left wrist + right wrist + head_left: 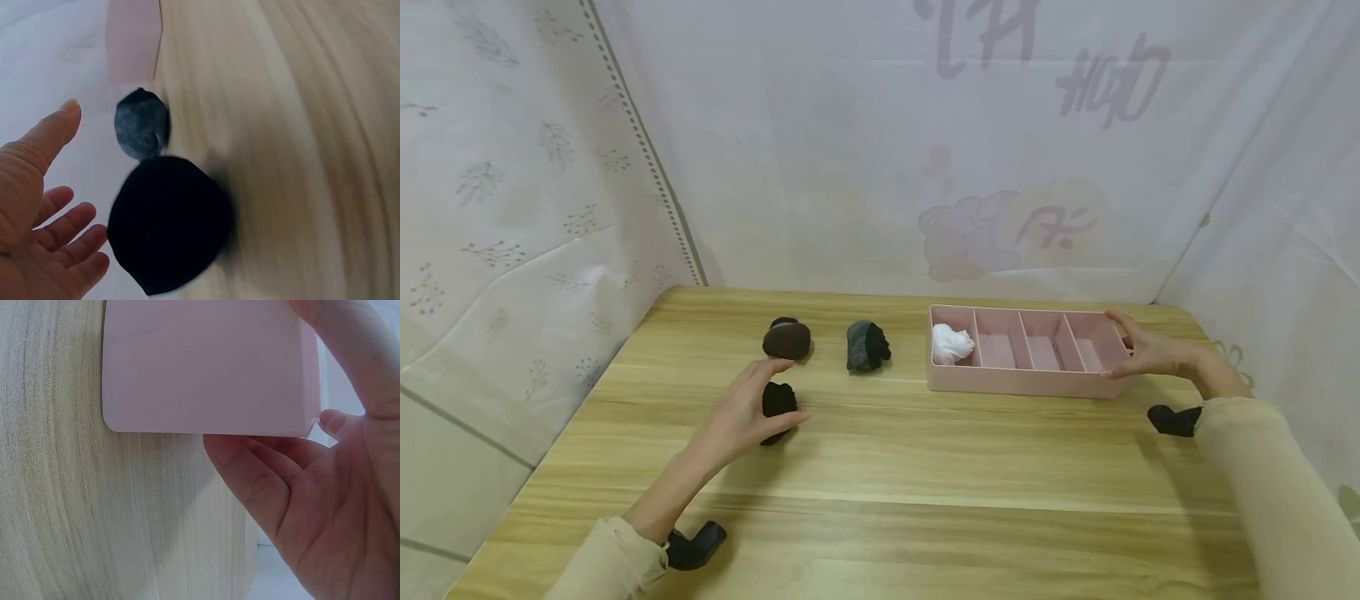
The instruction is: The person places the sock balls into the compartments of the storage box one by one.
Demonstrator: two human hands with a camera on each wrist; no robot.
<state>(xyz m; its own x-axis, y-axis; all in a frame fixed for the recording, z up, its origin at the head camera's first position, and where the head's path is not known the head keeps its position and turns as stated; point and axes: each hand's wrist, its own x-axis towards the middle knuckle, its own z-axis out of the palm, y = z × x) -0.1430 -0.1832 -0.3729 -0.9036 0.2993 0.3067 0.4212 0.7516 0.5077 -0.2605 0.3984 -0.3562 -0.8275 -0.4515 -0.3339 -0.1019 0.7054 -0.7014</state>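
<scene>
A black sock ball point(777, 398) lies on the wooden table point(925, 467). My left hand point(751, 410) cups around it with thumb and fingers spread; in the left wrist view the fingers point(69, 240) stay relaxed right beside the black ball point(169, 222). Behind it sit a brown sock ball point(787, 339) and a grey sock ball point(867, 346) point(142, 128). A pink divided tray point(1000, 382) stands at the right, with a white sock point(952, 343) in its leftmost compartment. My right hand point(1150, 354) grips the tray's right end point(206, 369), thumb over the rim, fingers point(250, 469) against the end wall.
White printed cloth point(850, 150) hangs close behind and on both sides of the table. The tray's other compartments hold nothing. The table's right edge point(247, 550) runs just below the tray's end.
</scene>
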